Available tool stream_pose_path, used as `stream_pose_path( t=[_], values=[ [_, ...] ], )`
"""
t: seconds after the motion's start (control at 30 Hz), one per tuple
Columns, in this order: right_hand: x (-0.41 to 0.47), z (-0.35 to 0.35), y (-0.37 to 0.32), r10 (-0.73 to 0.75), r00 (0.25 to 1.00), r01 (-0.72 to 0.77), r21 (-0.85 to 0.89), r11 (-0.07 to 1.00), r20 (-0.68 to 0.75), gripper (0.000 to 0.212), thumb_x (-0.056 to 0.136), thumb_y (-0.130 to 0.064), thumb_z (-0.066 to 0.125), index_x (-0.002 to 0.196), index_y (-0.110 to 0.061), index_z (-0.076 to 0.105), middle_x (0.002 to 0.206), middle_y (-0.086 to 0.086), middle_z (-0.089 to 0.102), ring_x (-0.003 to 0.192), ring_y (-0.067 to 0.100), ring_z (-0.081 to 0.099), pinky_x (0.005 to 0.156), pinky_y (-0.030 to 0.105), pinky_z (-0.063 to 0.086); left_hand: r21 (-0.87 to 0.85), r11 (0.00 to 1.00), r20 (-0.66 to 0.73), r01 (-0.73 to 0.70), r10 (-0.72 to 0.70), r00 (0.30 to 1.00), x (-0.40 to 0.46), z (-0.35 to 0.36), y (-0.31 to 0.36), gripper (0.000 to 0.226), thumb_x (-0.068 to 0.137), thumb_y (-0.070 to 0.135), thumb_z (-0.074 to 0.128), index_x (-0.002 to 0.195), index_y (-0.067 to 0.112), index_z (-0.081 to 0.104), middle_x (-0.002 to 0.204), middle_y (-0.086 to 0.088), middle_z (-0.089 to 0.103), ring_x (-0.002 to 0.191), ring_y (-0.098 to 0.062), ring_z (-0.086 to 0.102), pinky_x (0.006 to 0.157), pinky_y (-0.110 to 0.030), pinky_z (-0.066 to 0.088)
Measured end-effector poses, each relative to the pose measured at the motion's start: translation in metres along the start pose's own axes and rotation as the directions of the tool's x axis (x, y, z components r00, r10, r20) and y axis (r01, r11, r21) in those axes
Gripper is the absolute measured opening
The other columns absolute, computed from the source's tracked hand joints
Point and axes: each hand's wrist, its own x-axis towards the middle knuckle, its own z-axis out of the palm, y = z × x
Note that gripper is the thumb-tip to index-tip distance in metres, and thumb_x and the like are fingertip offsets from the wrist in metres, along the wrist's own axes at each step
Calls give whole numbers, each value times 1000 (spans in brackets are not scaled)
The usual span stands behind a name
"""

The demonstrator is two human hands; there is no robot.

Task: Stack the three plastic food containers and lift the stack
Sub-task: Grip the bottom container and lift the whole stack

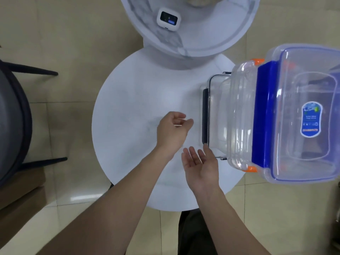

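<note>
Three clear plastic food containers stand stacked at the right edge of the round white table point(128, 100). The top container point(305, 115) has blue clips and a blue label on its lid. Under it sits a container with orange clips point(239, 116). The bottom container point(211, 115) has a dark clip facing me. My left hand point(172, 131) hovers over the table left of the stack, fingers loosely curled, holding nothing. My right hand point(201, 164) is palm up with fingers spread, its fingertips at the bottom container's near corner.
A second round marble-patterned table point(202, 39) stands beyond, with a small white device point(168, 19) on it. A dark chair point(12, 115) is at the left. Tiled floor surrounds the tables.
</note>
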Motion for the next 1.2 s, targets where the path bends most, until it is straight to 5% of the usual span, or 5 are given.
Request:
stream_pose_path(
  t=[0.17,0.57,0.73,0.9,1.2],
  values=[
    [10,20,1,-14,1000,19,274,962,-22,51,92,-20,69,133,-7,42,122,19,58,114,34,62,103,45,50,-20,1000,57,-23,24,998,29,14,21,27,84,26,79,105,20,63,97,2,69,95,-26,73,93,-50,60],
    [31,40,3,-93,988,110,140,984,-124,41,94,-38,64,118,-7,52,107,13,65,97,25,67,99,38,53,-12,997,72,-79,79,994,77,57,51,34,80,30,84,106,20,65,100,-3,71,95,-24,71,93,-47,60],
    [32,35,4,-115,991,121,78,990,-74,45,95,-39,63,123,-6,51,107,12,66,94,23,68,91,35,53,52,994,43,-98,96,994,86,65,45,24,80,29,85,91,18,68,79,0,70,67,-16,64,74,-36,62],
    [32,30,2,-115,992,116,18,993,-58,42,95,-41,62,116,-7,51,105,11,66,92,22,66,92,35,51,119,985,39,-129,125,991,85,64,45,23,83,29,82,88,14,65,66,3,65,50,-12,56,51,-20,44],
    [35,15,-9,-114,993,112,-40,993,-43,29,95,-35,64,97,-7,59,99,12,65,88,24,66,86,36,52,123,988,23,-95,93,995,84,55,39,27,78,29,87,79,17,63,69,0,61,63,-18,58,69,-32,59]
  ],
)
